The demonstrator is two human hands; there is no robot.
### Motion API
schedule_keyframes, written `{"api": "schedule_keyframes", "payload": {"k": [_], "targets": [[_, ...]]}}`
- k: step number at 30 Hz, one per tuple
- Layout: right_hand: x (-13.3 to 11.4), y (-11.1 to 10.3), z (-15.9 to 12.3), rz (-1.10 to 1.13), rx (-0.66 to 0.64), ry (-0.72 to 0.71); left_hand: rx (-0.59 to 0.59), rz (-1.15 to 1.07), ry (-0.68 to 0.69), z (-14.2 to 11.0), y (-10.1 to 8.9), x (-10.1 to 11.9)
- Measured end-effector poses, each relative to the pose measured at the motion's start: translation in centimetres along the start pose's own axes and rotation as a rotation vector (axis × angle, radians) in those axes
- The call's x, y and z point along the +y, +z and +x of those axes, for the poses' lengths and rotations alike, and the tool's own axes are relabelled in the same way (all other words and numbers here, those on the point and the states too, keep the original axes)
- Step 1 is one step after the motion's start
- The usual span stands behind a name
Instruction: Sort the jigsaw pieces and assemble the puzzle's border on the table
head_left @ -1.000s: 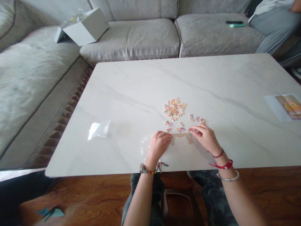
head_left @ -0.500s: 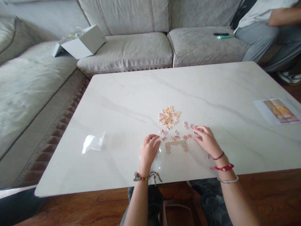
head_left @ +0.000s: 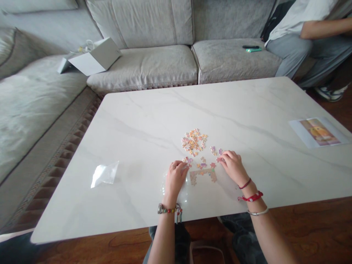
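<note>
Small jigsaw pieces lie in a loose pile on the white table, with several more scattered nearer to me. Below these, a partly joined puzzle section forms a tan, upside-down U shape. My left hand is left of it, thumb and fingers closed at a small puzzle piece that the fingertips partly cover. To the upper right of the section, my right hand pinches a pinkish puzzle piece at the table surface. Purple pieces lie just beyond its fingers.
A clear plastic bag lies on the table's left side, a picture sheet on its right. Behind stands a grey sofa with a white box and dark and green items. A person sits at the far right.
My left fingers have closed together over a piece by the section. My right fingers have moved slightly and closed on a pinkish piece. The whole view has shifted a little.
</note>
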State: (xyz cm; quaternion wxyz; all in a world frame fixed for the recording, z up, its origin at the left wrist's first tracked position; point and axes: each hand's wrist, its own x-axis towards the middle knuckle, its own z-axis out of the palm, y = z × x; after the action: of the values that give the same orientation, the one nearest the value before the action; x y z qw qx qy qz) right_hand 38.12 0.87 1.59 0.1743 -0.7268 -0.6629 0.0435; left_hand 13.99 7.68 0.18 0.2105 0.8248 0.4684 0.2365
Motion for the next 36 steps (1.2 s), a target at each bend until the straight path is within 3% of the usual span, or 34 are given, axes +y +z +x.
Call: {"api": "schedule_keyframes", "payload": {"k": [5, 12, 17, 22, 25, 29, 33, 36], "targets": [[-2.6, 0.7, 2.2, 0.095, -0.017, -0.064, 0.025, 0.007, 0.017, 0.1, 0.1, 0.1], [-5.9, 2.5, 4.0, 0.038, -0.155, 0.03, 0.023, -0.011, 0.013, 0.1, 0.1, 0.5], [-4.8, 1.8, 3.6, 0.257, -0.14, 0.049, 0.021, -0.019, 0.006, 0.0, 0.2, 0.4], [-2.0, -1.4, 1.5, 0.44, -0.07, 0.167, 0.019, -0.026, 0.009, 0.1, 0.2, 0.5], [-0.2, -2.9, 0.0, 0.456, -0.159, 0.178, 0.005, -0.016, -0.002, 0.2, 0.2, 0.6], [0.5, -2.6, -0.8, 0.382, -0.25, 0.144, -0.009, -0.006, -0.013, 0.3, 0.4, 0.6], [0.1, -1.4, -0.8, 0.208, -0.171, 0.14, -0.013, -0.006, -0.013, 0.3, 0.6, 0.7], [0.3, -1.4, -0.7, 0.244, -0.128, 0.14, -0.019, -0.005, -0.016, 0.4, 0.7, 0.8]]}}
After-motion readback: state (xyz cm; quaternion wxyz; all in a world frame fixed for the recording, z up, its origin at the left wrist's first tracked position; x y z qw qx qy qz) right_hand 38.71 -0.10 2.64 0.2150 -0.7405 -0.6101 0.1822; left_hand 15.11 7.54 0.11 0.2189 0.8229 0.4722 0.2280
